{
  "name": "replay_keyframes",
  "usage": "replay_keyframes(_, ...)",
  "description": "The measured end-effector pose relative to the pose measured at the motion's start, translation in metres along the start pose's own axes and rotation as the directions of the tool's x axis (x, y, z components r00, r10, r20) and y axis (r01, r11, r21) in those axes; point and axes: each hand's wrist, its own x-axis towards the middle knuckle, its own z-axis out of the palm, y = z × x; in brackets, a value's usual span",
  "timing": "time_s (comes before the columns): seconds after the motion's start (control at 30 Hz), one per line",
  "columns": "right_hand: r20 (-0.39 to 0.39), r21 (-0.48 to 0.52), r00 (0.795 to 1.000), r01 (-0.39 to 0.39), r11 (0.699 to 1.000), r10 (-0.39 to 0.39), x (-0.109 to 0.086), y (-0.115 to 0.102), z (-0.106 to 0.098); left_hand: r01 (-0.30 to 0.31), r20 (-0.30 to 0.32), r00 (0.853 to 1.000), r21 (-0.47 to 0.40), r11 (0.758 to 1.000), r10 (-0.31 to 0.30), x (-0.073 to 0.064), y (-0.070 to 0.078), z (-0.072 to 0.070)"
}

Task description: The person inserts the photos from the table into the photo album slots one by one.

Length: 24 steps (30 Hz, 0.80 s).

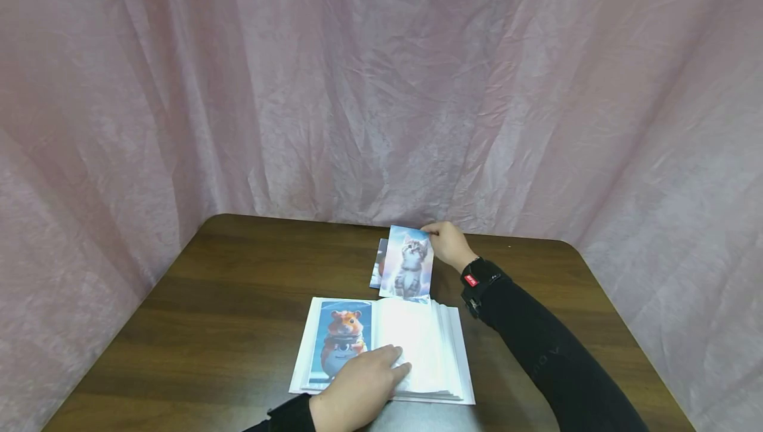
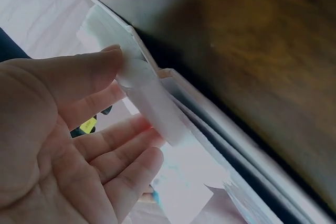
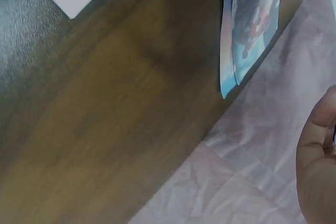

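An open photo album (image 1: 467,379) lies on the table, with a hamster picture (image 1: 344,332) on its left page. My left hand (image 1: 360,382) rests over the middle of the album, its fingertips at the lower part of the white right page (image 1: 411,332). In the left wrist view the fingers (image 2: 123,169) are loosely extended against the pages. My right hand (image 1: 451,245) pinches a kitten photo (image 1: 408,263) by its upper right corner. The photo stands above the album, its lower edge overlapping the top of the right page.
More pictures (image 1: 377,273) lie on the table behind the kitten photo; the right wrist view shows several stacked edges (image 3: 254,24). The brown wooden table (image 1: 238,313) ends at a pink curtain (image 1: 357,87) that hangs along the back and sides.
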Motion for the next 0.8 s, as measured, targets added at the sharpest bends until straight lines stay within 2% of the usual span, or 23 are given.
replay_keyframes(0.1,0.002,-0.027,0.999,0.036,0.999,-0.036,0.001,-0.005,0.0,0.014,0.018,1.0,-0.011,1.0,-0.013,0.0,0.001,0.0)
replay_keyframes(0.33,0.014,-0.074,0.998,0.055,0.996,-0.054,0.004,-0.009,-0.002,0.019,0.027,0.999,-0.017,1.0,-0.018,0.002,0.0,0.002)
replay_keyframes(0.53,0.06,-0.109,0.992,0.115,0.987,-0.109,0.005,-0.017,-0.007,0.04,0.062,0.997,-0.054,0.998,-0.036,0.003,0.0,0.003)
replay_keyframes(0.8,0.139,-0.081,0.988,0.081,0.993,-0.07,0.01,-0.024,-0.01,0.038,0.055,0.998,-0.054,0.998,-0.035,0.004,0.0,0.003)
